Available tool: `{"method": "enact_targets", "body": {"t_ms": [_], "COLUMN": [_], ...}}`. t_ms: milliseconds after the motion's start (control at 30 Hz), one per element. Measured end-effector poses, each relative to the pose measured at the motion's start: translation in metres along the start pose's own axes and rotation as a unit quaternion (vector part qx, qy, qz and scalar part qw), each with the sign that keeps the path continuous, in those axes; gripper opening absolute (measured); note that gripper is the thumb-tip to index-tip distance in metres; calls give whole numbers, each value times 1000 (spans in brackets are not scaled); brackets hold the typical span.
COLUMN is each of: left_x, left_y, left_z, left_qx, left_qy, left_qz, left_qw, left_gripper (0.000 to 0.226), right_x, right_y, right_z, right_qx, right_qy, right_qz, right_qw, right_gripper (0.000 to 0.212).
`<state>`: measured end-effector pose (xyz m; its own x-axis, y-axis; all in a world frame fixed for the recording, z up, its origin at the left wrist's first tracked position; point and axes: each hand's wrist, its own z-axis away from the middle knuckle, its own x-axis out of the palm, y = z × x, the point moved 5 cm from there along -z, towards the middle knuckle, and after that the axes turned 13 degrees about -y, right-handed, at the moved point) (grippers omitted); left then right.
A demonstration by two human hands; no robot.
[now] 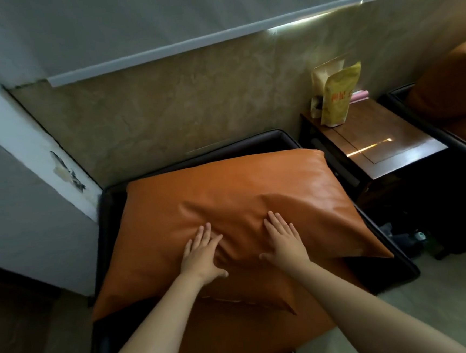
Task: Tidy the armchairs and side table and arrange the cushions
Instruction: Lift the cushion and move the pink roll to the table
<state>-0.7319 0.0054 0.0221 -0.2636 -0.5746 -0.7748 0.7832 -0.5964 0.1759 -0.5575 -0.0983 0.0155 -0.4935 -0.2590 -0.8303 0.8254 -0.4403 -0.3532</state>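
Note:
A large orange leather cushion (227, 193) lies tilted across the dark-framed armchair (108, 215) in front of me, on top of the orange seat cushion (254, 332). My left hand (202, 255) and my right hand (284, 239) both press flat on the big cushion's lower middle, fingers straight and spread, denting the leather. To the right stands a brown wooden side table (387, 146). A second armchair (450, 95) with an orange cushion shows at the right edge.
Two paper bags, a brown one (323, 84) and a yellow one (337, 96), stand at the back of the side table against the wall, with something pink (360, 96) behind. Dark items (406, 234) lie on the floor under the table. A white wall corner is at left.

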Motion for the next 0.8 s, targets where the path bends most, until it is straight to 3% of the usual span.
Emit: {"method": "enact_targets", "body": {"t_ms": [300, 400, 467, 633, 800], "left_x": [-53, -69, -80, -99, -102], "left_y": [-28, -36, -42, -55, -58], "left_z": [-45, -63, -72, -86, -95], "left_qx": [7, 1, -1, -8, -18], "left_qy": [-20, -24, 5, 131, 196], "left_qz": [2, 0, 5, 45, 56], "left_qw": [1000, 1000, 1000, 990, 979], "left_gripper": [104, 105, 101, 81, 69], "right_x": [-33, -43, -50, -68, -72], "right_y": [-6, -5, -8, -21, -17], "right_z": [-69, -92, -108, -139, -149], "right_qx": [-39, -62, -69, -99, -125], "right_qy": [-37, -42, -32, 35, 77], "right_qz": [42, 78, 89, 67, 54], "right_qw": [998, 994, 993, 992, 988], "right_gripper": [122, 121, 110, 54, 29]}}
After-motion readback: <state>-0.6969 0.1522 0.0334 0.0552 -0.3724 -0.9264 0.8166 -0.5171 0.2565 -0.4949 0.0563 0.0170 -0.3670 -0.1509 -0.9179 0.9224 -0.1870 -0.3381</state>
